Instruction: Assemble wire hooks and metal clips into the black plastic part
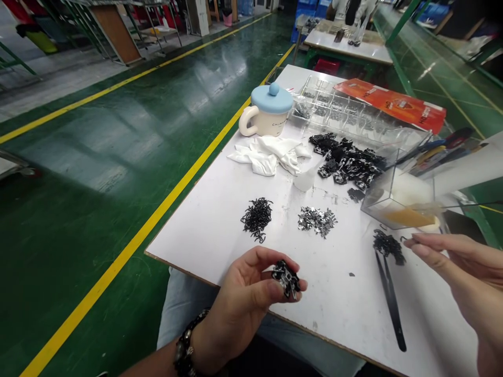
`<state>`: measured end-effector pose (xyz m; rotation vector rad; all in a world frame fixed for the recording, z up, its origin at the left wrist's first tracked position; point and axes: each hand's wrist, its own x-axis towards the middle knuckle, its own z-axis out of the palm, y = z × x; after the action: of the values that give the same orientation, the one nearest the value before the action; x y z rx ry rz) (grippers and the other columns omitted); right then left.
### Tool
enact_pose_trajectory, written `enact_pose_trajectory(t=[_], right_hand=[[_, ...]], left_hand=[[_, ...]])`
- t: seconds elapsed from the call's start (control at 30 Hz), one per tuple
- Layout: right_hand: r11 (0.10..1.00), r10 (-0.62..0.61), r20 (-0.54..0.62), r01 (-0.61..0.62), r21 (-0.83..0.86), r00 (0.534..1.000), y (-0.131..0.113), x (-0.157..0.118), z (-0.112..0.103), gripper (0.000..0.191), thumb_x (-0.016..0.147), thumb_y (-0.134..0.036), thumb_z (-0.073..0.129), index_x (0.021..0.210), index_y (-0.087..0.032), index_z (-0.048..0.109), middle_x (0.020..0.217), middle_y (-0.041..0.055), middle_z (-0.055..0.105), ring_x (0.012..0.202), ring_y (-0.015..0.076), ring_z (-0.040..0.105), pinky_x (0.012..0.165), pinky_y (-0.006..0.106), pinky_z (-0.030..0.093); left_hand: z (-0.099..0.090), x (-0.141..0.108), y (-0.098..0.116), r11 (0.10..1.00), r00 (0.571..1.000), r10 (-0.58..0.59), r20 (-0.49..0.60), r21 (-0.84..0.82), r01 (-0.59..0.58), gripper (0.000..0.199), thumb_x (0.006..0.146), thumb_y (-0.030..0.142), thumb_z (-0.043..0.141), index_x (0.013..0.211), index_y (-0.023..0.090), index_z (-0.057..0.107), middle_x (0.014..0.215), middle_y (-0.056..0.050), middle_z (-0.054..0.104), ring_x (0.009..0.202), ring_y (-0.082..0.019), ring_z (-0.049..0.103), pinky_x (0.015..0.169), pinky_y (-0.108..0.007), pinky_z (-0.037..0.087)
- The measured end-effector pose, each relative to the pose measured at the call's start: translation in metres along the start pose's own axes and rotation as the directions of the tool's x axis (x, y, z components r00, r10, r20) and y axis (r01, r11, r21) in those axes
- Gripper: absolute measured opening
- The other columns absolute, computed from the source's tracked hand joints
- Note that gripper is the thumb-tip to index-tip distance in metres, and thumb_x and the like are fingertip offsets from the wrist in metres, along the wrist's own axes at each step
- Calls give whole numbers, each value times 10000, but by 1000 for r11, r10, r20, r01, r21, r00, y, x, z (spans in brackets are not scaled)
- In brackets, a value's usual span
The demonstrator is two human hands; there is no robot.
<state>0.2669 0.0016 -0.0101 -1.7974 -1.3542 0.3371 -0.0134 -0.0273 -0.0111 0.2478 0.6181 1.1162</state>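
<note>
Grip closed: left hand (239, 309) pinching a black-and-silver metal clip clump (286, 278); right hand's (463, 262) grip unclear.
Before a clear compartmented plastic tray (334, 107) holding dark clips (322, 98), loose black wire hooks (256, 219) and crumpled silver pieces (316, 221) lie on the white counter (204, 230).

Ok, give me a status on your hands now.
Left hand pinching a clump of small black metal parts. Right hand beside a black pile, black tweezers below it. Clear box just past the right hand.
</note>
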Motion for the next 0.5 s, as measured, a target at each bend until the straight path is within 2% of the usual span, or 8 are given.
enact_pose_trajectory(t=[0.1, 0.17, 0.27, 0.33, 0.4, 0.5], right_hand=[[989, -11, 49, 3, 145, 999, -25, -5, 8, 286, 630, -391, 788, 877, -276, 703, 931, 54, 673, 858, 291, 633, 796, 446, 523], [973, -80, 111, 53, 227, 991, -41, -10, 13, 236, 630, -326, 798, 834, -251, 707, 869, 51, 678, 795, 254, 642, 691, 353, 555], [930, -148, 177, 76, 360, 973, -65, -19, 21, 125, 675, -249, 770, 772, -248, 690, 775, 14, 675, 731, 186, 637, 602, 230, 561], [892, -184, 245, 57, 449, 952, -79, -25, 26, 93, 729, -214, 728, 763, -261, 656, 738, -18, 663, 695, 147, 627, 591, 190, 555], [855, -291, 393, 53, 515, 872, -88, -28, 30, 99, 778, -187, 688, 784, -269, 633, 743, -32, 657, 697, 129, 624, 620, 183, 549], [812, -461, 565, 69, 579, 685, -95, -29, 35, 108, 823, -170, 642, 845, -274, 625, 800, -27, 659, 749, 132, 619, 652, 213, 534]], left_hand=[[0, -1, -1, 1000, 1000, 1, 2, -7, -1, 210, 626, 148, 791, 811, 144, 691, 841, -39, 697, 737, -151, 680, 624, -165, 549], [1, -2, 0, 1000, 1000, -1, 2, -8, 1, 200, 636, 136, 782, 814, 141, 690, 843, -40, 697, 739, -150, 680, 627, -165, 549], [4, -4, 0, 1000, 1000, -7, 12, -17, 7, 186, 649, 132, 773, 815, 141, 689, 842, -38, 695, 735, -147, 678, 625, -164, 549], [5, -4, 1, 1000, 1000, -14, 16, -25, 15, 188, 647, 134, 774, 814, 141, 689, 840, -37, 693, 733, -146, 678, 624, -165, 549], [6, -4, 0, 999, 999, -25, 21, -28, 26, 196, 644, 137, 776, 818, 138, 688, 845, -41, 692, 739, -146, 677, 630, -166, 550], [5, -3, -1, 999, 999, -30, 42, -33, 32, 200, 648, 141, 774, 827, 136, 685, 845, -37, 692, 736, -137, 673, 641, -167, 550]])
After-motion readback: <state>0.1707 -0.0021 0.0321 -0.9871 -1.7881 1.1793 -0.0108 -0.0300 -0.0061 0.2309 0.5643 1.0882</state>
